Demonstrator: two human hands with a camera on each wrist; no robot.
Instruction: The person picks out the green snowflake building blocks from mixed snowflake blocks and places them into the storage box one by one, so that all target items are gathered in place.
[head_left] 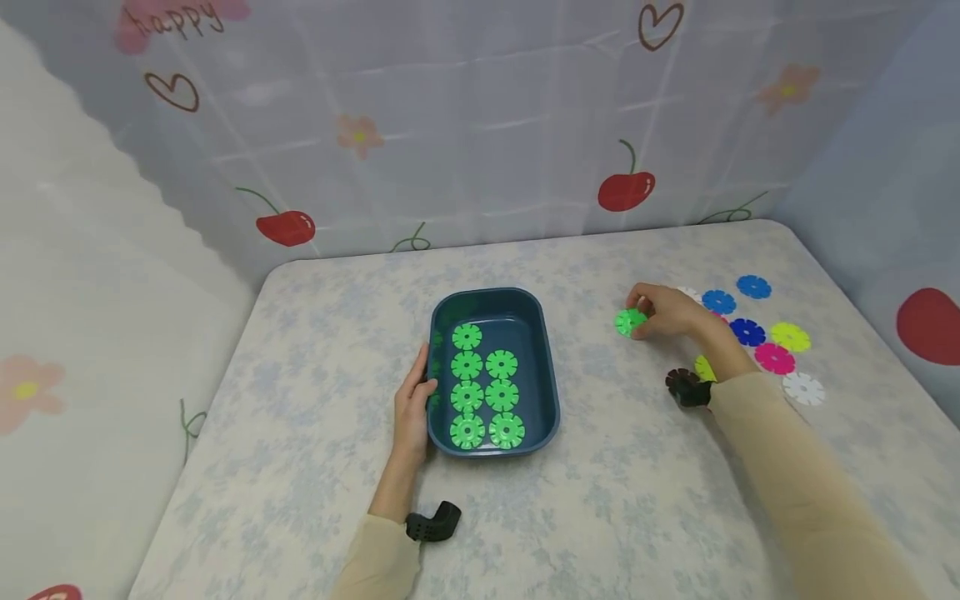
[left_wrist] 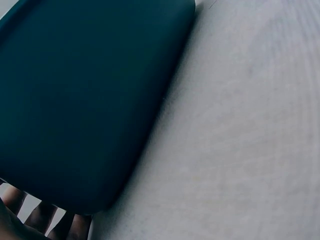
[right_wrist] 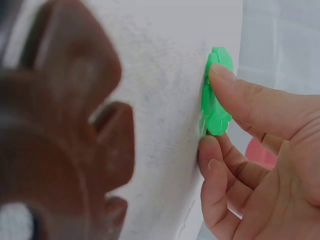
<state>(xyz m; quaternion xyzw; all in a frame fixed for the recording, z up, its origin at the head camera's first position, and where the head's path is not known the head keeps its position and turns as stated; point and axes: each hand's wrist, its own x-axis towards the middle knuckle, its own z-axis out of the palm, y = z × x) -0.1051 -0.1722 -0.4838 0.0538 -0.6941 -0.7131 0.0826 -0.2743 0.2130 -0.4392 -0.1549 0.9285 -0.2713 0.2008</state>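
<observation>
A dark blue tray sits on the table with several green notched plastic discs laid in two columns inside. My left hand grips the tray's left side, thumb at the rim; in the left wrist view its fingers show at the edge of the tray. To the right of the tray, my right hand pinches another green disc between thumb and fingers. In the right wrist view the thumb presses on this green disc, which is tilted on edge.
Around the right forearm lie loose discs: blue, dark blue, yellow, pink and white. A brown disc lies near the right wrist camera and looms large in the right wrist view. A printed curtain stands behind the table.
</observation>
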